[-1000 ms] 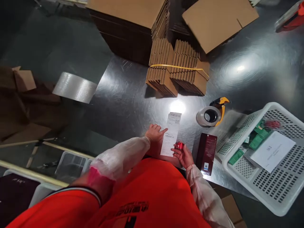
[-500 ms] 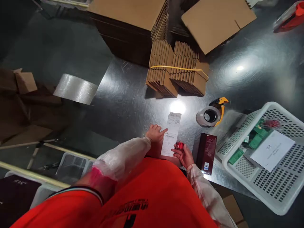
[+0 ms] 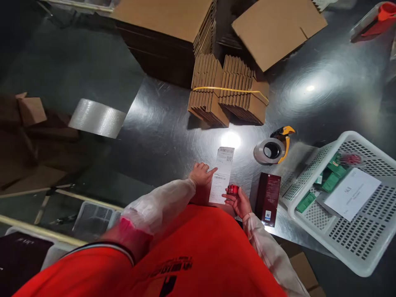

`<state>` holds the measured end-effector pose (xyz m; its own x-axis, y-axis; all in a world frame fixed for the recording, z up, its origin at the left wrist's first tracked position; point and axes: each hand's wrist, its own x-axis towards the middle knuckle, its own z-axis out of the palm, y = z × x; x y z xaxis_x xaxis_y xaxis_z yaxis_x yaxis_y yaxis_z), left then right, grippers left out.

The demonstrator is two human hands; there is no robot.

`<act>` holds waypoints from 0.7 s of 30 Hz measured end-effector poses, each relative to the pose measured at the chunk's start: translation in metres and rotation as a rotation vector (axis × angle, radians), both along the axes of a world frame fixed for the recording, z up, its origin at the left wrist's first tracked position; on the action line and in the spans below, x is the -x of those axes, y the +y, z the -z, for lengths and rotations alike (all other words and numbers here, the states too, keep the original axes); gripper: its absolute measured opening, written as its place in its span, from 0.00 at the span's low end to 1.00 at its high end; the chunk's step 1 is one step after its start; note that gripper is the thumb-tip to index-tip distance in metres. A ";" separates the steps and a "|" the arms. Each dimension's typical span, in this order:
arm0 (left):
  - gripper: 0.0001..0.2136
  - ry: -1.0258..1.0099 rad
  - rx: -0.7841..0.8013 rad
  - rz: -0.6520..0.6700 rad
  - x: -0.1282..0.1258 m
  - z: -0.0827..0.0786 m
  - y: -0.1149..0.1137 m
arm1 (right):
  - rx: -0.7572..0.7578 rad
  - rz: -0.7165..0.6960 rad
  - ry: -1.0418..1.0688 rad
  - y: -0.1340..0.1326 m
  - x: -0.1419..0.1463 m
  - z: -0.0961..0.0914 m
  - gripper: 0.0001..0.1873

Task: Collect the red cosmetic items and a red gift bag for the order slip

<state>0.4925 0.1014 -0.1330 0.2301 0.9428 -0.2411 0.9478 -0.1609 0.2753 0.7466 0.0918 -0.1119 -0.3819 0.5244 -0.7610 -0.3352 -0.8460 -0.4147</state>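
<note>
A long printed paper slip [image 3: 223, 165] with barcodes lies on the metal table, close to my body. My left hand [image 3: 201, 174] is at its left edge, index finger stretched out onto the paper and the other fingers loosely bent, holding nothing. In my right hand [image 3: 240, 203], at the slip's lower right, is a small red jar [image 3: 232, 189] gripped between thumb and fingers. A dark maroon box [image 3: 272, 200] with a small label lies just right of that hand.
To the right, a white plastic basket [image 3: 365, 264] holds green packets [image 3: 332, 179] and a white card [image 3: 352, 194]. A tape dispenser [image 3: 269, 151] stands left of it. Banded folded cardboard [image 3: 229, 88] and larger cardboard stacks [image 3: 161, 18] are at the back. A bubble-wrap roll [image 3: 97, 117] is left.
The whole view has shifted slightly to the left. Both hands, the slip and the red jar keep the same places relative to each other.
</note>
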 end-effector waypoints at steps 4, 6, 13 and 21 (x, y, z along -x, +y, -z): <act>0.20 0.011 0.004 -0.001 0.000 0.000 0.001 | -0.001 -0.001 -0.001 0.000 0.000 -0.001 0.26; 0.20 0.012 0.022 0.004 0.000 -0.002 0.001 | -0.002 -0.004 0.000 0.000 0.000 -0.001 0.26; 0.21 0.017 0.047 0.008 0.000 -0.006 0.001 | 0.013 -0.012 -0.008 0.001 0.000 0.000 0.23; 0.21 0.012 0.021 0.002 -0.002 -0.007 0.001 | 0.079 0.143 0.199 0.009 -0.005 -0.049 0.23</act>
